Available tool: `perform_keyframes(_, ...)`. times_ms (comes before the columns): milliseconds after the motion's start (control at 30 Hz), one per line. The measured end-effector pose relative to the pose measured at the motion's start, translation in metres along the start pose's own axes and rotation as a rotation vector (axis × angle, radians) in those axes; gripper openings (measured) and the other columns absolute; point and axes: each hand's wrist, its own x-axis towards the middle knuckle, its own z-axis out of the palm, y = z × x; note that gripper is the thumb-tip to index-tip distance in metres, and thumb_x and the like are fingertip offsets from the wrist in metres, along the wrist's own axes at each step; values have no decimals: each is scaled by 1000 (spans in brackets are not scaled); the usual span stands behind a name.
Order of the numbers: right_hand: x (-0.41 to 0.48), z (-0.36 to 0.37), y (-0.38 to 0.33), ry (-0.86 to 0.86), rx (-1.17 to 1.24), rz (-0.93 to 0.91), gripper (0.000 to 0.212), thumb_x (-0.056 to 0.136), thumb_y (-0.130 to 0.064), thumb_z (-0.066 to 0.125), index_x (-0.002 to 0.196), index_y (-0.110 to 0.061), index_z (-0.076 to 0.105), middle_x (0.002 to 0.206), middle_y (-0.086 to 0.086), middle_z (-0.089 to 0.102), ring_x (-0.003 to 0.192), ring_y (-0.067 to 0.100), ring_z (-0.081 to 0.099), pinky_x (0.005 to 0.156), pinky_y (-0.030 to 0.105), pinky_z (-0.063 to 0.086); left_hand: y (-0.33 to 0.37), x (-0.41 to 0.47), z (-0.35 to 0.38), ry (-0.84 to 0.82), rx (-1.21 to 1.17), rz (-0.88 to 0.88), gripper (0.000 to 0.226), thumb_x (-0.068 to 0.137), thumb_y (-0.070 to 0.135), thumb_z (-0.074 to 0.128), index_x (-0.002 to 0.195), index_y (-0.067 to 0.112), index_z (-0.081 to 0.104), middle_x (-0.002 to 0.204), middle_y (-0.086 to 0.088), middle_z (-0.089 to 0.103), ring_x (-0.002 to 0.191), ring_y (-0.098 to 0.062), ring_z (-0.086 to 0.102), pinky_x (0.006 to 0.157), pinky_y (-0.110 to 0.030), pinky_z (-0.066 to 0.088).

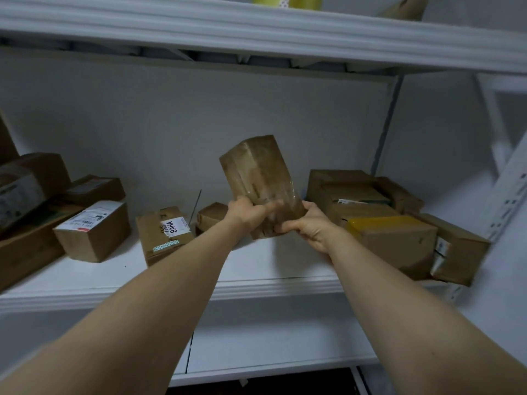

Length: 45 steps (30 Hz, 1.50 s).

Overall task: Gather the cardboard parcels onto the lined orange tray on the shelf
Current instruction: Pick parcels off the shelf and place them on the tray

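The left hand (248, 213) and right hand (309, 226) both grasp the lower end of a taped cardboard parcel (256, 169), fingers curled round it; it is held above the white shelf (256, 263), its top leaning left; labelled boxes (94, 232) stand on the shelf to the left; a heap of boxes (393, 238) lies to the right.

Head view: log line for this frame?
left hand: grips taped parcel | right hand: grips same parcel | parcel: tilted, held above white shelf
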Motion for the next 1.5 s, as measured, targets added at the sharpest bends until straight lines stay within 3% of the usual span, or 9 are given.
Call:
perform_keyframes(100,-6,-5,5,48,38,-5,93,47,8,87,129,-7,43,120,10,63,113,25,60,102,41,48,-7,10,11,40,-91,9,117,33,74,71,134,17,51,130,-4,59,117,-26,58,99,-39,50)
perform_keyframes(333,-15,-11,2,157,110,-25,54,72,23,65,114,-11,59,113,11,63,109,27,61,82,32,54,6,0,12,89,-279,8,79,66,39,78,132,12,44,126,-5,59,113,-26,59,98,-41,50)
perform_keyframes(567,-22,6,-5,116,186,-56,49,74,24,62,116,-1,64,110,13,66,108,25,60,95,35,51,18,-18,7,326,-253,-144,121,54,57,84,142,6,18,144,-13,25,135,-31,31,109,-40,33)
perform_keyframes(767,-16,25,-7,83,338,13,14,81,8,65,89,-3,70,89,11,67,93,21,61,93,33,51,4,-9,-11,397,-382,-230,113,63,48,77,146,14,9,142,-15,28,130,-37,36,107,-47,37)
perform_keyframes(900,-12,31,-7,54,327,197,41,80,-25,74,112,-19,50,114,12,47,119,34,47,97,46,46,-2,-7,-24,337,-605,-257,114,57,54,70,146,20,8,141,-13,36,124,-34,41,103,-48,40)
perform_keyframes(1033,-10,38,-4,-108,432,287,43,81,-37,70,114,-19,49,117,21,54,111,38,56,97,52,47,-1,-14,-31,148,-801,-265,86,63,42,69,135,20,27,121,-13,52,102,-32,55,73,-41,52)
perform_keyframes(1233,6,40,0,-7,498,161,58,73,3,75,126,-1,53,117,19,64,105,32,63,74,42,56,-2,-4,-46,216,-696,-175,26,71,16,58,95,7,55,69,-6,51,60,-24,45,51,-24,37)
perform_keyframes(1367,12,36,2,29,359,46,52,66,16,73,109,-11,62,99,8,69,101,27,63,85,39,53,-3,4,-53,238,-676,-164,58,53,30,60,105,6,53,78,-8,56,64,-23,49,62,-29,41)
perform_keyframes(1500,13,36,2,116,118,-73,105,42,6,89,132,-15,38,117,3,61,114,25,58,95,44,52,-4,6,-49,133,-647,-182,121,37,64,81,139,18,35,126,-5,58,117,-32,53,100,-48,41)
